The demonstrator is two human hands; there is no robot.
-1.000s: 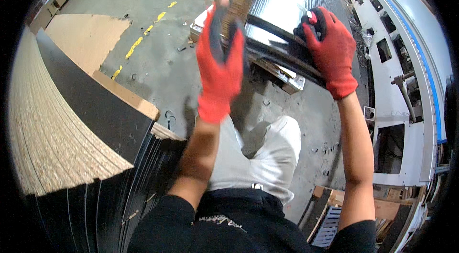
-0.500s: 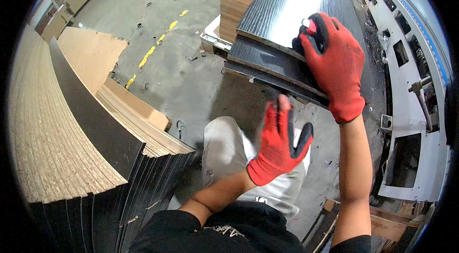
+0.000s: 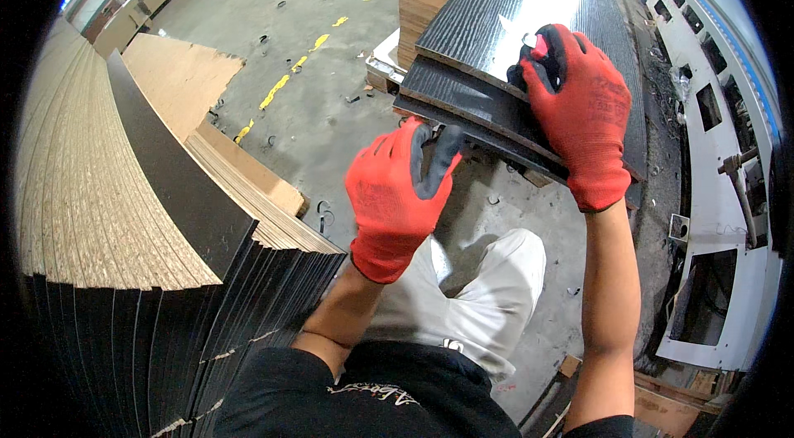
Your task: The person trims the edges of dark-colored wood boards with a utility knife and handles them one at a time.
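Note:
My right hand [image 3: 583,107], in a red glove with black palm, rests over the near edge of a stack of black wood-grain boards. Its fingers close on a small red and white object [image 3: 530,40], mostly hidden, whose kind I cannot make out. The top board [image 3: 488,16] is glossy. Under it a second black board [image 3: 467,90] juts out nearer to me, with a further board [image 3: 496,143] below. My left hand [image 3: 401,186], gloved alike, is at the near left corner of the lower boards, thumb and forefinger apart and fingertips at the edge.
To my left stands a big row of upright chipboard panels [image 3: 116,190] with black edges. Brown boards [image 3: 422,8] are stacked behind the black ones. A white machine frame [image 3: 703,306] runs along the right. Yellow floor marks [image 3: 277,90] and scraps lie on the concrete.
My left hand has moved up and left, from above my knee to the corner of the lower boards. My right hand stays on the stack with the small object.

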